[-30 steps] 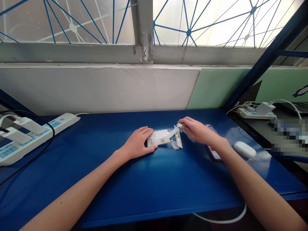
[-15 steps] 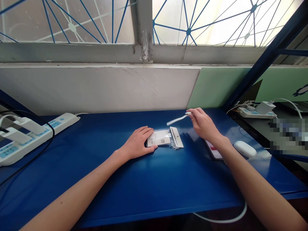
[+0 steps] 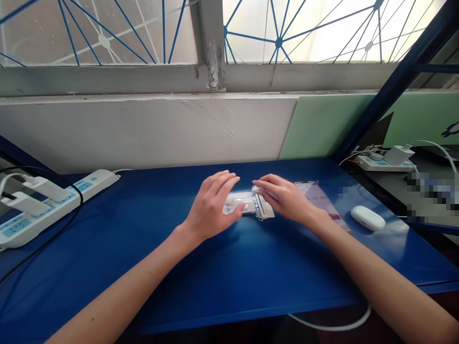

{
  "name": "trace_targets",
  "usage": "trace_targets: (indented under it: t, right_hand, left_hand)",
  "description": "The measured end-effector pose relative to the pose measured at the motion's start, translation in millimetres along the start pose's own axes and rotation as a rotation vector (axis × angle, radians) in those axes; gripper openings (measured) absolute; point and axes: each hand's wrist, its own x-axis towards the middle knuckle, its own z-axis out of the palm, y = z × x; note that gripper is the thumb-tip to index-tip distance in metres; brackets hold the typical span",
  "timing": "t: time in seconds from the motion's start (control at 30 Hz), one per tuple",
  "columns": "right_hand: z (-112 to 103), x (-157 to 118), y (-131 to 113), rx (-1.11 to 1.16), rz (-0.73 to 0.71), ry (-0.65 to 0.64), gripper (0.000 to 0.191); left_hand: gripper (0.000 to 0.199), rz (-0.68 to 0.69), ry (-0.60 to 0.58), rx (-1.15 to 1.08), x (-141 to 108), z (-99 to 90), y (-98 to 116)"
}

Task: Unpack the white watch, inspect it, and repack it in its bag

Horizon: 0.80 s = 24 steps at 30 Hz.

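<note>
A flat clear package [image 3: 247, 208] with a white card header lies on the blue desk between my hands. My left hand [image 3: 217, 205] hovers at the package's left end, fingers stretched and thumb apart, holding nothing. Over the header, my right hand [image 3: 283, 196] is closed in a pinch on the end of a narrow white strip [image 3: 255, 189]. Most of that strip is hidden by my fingers or blends with the package, so I cannot tell whether it touches the plastic.
Right of my right hand lie a phone [image 3: 319, 196] with a lit screen and a white earbuds case [image 3: 368, 218]. A white power strip [image 3: 89, 184] with chargers and a black cable [image 3: 46, 243] occupies the left side. A wall stands behind the desk.
My left hand has lifted off the package and opened. My right hand has moved left and down with the white strip, from beyond the phone to the package header, uncovering the phone.
</note>
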Motion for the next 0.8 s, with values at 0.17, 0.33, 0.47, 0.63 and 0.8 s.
trace_targets:
  t: [0.17,0.33,0.47,0.63,0.8]
  right_hand:
    - [2.9,-1.1,-8.9,0.048,-0.056,0.119,0.02]
    - [-4.8,1.8,-20.7,0.333,0.208,0.213,0.02]
    - [-7.5,7.1,-31.8,0.788,0.416,0.327,0.026]
    - [-1.8,8.6,-36.3,1.317,0.547,0.155,0.023]
    - [3.9,8.3,-33.3,1.61,0.644,0.04,0.027]
  left_hand:
    - [0.034,-0.004,-0.207,-0.009,11.5,18.5,15.0]
    - [0.032,-0.113,-0.263,-0.101,15.3,21.4,18.7]
    - [0.034,-0.248,-0.224,-0.305,9.8,12.1,27.3]
    - [0.037,-0.557,-0.241,-0.865,7.7,14.3,51.6]
    - [0.037,-0.922,-0.382,-1.403,8.3,28.1,61.1]
